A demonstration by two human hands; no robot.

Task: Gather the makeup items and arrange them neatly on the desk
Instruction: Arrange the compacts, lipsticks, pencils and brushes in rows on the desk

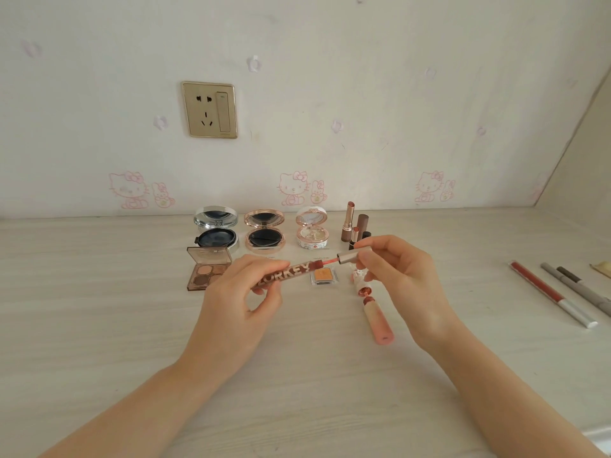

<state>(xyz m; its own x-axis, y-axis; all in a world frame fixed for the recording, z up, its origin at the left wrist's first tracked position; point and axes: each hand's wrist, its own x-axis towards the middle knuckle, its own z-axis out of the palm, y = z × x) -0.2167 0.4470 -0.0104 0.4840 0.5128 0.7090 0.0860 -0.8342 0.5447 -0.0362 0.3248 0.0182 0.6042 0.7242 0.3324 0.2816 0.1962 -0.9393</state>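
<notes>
My left hand (238, 292) grips a brown lip gloss tube (284, 274) with large letters, held level above the desk. My right hand (396, 276) pinches its metallic cap (352, 257), pulled slightly out so the pink wand stem (329, 261) shows between cap and tube. Three open compacts stand in a row by the wall: silver (216, 231), rose-gold (264, 231) and white floral (311, 231). An open eyeshadow palette (206, 269), a small orange pan (323, 276), upright lipsticks (353, 226) and a lying pink gloss tube (378, 320) are nearby.
Several pencils (562, 292) lie at the right on the pale wooden desk (297, 375). A wall with cartoon-cat wallpaper and a gold power socket (210, 109) rises behind the desk. The desk's right edge shows at the lower right corner.
</notes>
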